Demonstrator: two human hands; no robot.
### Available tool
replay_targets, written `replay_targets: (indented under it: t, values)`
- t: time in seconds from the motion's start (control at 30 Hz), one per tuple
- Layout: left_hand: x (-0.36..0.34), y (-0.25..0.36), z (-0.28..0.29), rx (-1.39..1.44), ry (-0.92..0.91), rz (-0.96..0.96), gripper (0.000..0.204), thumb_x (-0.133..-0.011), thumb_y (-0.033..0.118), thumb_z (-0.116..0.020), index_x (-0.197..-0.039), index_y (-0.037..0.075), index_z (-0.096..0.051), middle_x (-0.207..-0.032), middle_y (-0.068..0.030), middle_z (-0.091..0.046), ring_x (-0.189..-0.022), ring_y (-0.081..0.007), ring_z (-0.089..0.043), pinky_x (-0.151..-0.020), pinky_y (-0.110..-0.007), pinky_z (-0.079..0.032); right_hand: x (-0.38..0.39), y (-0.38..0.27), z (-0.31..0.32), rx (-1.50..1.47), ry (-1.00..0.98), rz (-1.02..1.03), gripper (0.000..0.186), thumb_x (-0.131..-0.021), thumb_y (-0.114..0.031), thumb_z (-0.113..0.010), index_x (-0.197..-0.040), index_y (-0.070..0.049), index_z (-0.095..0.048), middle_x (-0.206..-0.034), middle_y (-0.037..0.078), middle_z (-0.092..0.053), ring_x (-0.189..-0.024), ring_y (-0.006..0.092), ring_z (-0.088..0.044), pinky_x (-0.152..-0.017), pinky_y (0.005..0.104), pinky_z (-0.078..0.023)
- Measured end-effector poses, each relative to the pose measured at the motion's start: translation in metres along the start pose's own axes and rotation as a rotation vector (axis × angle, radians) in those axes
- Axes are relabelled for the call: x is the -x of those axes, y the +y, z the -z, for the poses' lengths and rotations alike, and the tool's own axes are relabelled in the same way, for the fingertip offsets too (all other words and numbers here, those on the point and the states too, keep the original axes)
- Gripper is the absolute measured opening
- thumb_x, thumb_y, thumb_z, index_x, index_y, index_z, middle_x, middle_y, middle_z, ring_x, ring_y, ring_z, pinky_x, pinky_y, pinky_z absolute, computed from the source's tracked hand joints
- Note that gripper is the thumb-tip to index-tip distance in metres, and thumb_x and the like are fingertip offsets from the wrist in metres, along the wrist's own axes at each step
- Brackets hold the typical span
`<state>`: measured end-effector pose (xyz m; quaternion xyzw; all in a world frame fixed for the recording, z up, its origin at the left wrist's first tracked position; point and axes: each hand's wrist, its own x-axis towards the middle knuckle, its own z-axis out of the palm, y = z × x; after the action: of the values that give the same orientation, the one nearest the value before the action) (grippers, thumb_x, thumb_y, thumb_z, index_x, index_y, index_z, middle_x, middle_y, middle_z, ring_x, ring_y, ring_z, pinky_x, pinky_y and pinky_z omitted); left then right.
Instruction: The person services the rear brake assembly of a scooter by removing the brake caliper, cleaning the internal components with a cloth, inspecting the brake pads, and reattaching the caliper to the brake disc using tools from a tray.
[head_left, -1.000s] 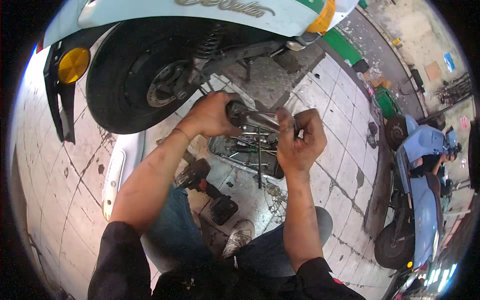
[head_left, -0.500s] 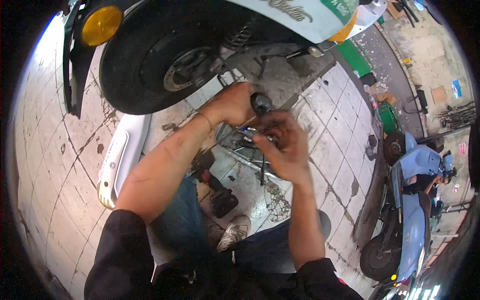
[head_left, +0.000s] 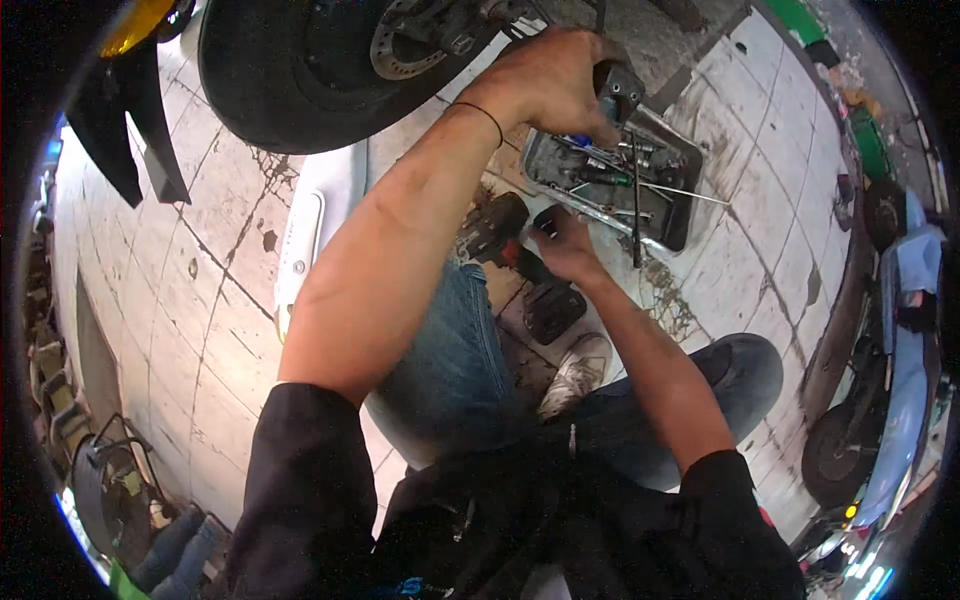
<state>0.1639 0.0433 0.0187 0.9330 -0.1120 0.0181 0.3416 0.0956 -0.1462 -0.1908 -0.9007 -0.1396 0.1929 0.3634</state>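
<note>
My left hand (head_left: 565,80) reaches up beside the wheel (head_left: 300,75) of a white scooter. Its fingers are closed around a dark metal part (head_left: 618,92) with small holes in its face. Lower down, my right hand (head_left: 568,250) curls around a short dark cylinder (head_left: 548,221), whose exact kind I cannot make out. Right beside that hand lies a black and red cordless power tool (head_left: 492,228), its battery toward my shoe. Below the metal part sits a dark tray (head_left: 688,165) with several hand tools, among them a green-handled screwdriver (head_left: 608,178).
A white body panel (head_left: 318,225) lies on the tiled floor (head_left: 215,300) left of my forearm. My shoe (head_left: 578,375) is close to the power tool. A blue scooter (head_left: 905,370) stands at the far right, and a black fender (head_left: 125,130) hangs at upper left.
My right hand has left the spot beside my left hand and come down next to the power tool. My left hand still holds the metal part. The view has shifted, showing the tool tray more fully.
</note>
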Motion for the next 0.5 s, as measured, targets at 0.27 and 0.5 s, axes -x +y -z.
replay_targets:
  t: [0.27,0.5]
  values:
    - [0.014,-0.002,0.014,0.089,0.053,-0.089,0.08,-0.056,0.029,-0.091,-0.127,0.004,-0.067,-0.109,-0.0213,-0.073,-0.102,-0.0332,-0.07,-0.096,-0.038,-0.054,-0.065,-0.064,-0.039,0.473,-0.118,0.028,0.025,-0.092,-0.025,-0.063,-0.109,-0.007,-0.068,-0.114,0.02,-0.069,-0.107,0.0395,-0.068,-0.09,0.0494,-0.055]
    - [0.008,0.013,0.012,0.235,0.01,-0.117,0.083,-0.054,0.021,-0.092,-0.13,0.003,-0.065,-0.117,-0.0206,-0.07,-0.11,-0.0324,-0.068,-0.1,-0.036,-0.052,-0.16,0.004,-0.141,-0.12,0.319,-0.072,0.048,-0.104,-0.03,-0.042,-0.147,-0.009,-0.047,-0.147,0.019,-0.052,-0.134,0.0339,-0.053,-0.11,0.0463,-0.045]
